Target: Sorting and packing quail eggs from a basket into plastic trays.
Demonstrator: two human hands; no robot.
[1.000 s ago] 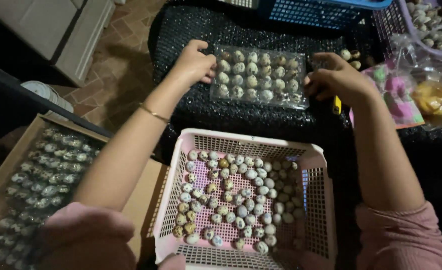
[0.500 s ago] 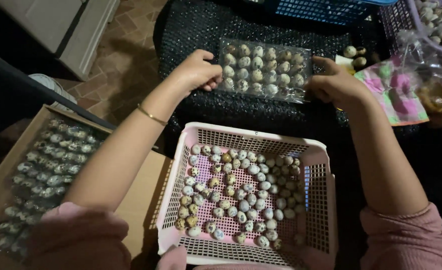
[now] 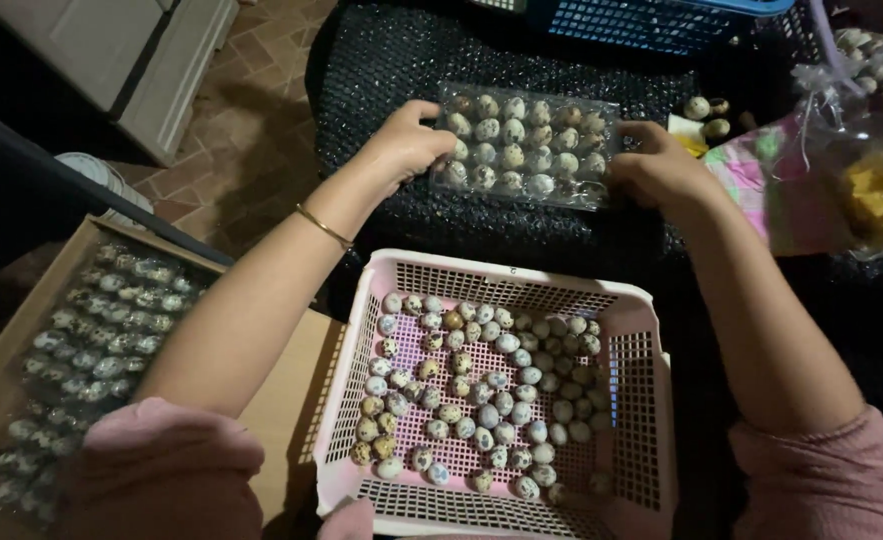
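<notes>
A clear plastic tray of speckled quail eggs (image 3: 521, 150) lies on a black mesh surface (image 3: 401, 60). My left hand (image 3: 406, 145) grips its left end, fingers curled on the edge. My right hand (image 3: 656, 170) holds its right end. Both arms reach out over a pink plastic basket (image 3: 641, 380) that holds several loose quail eggs (image 3: 481, 400) in front of me. A thin gold bangle sits on my left wrist.
At the left, a cardboard box (image 3: 281, 400) holds packed clear trays of eggs (image 3: 91, 340). A blue crate (image 3: 651, 20) stands at the back. Plastic bags (image 3: 841, 190) and a few loose eggs (image 3: 706, 110) lie at the right. Brick floor shows at the upper left.
The view has shifted slightly; the egg tray sits a little lower and nearer the pink basket. Both hands stay on the tray's ends.
</notes>
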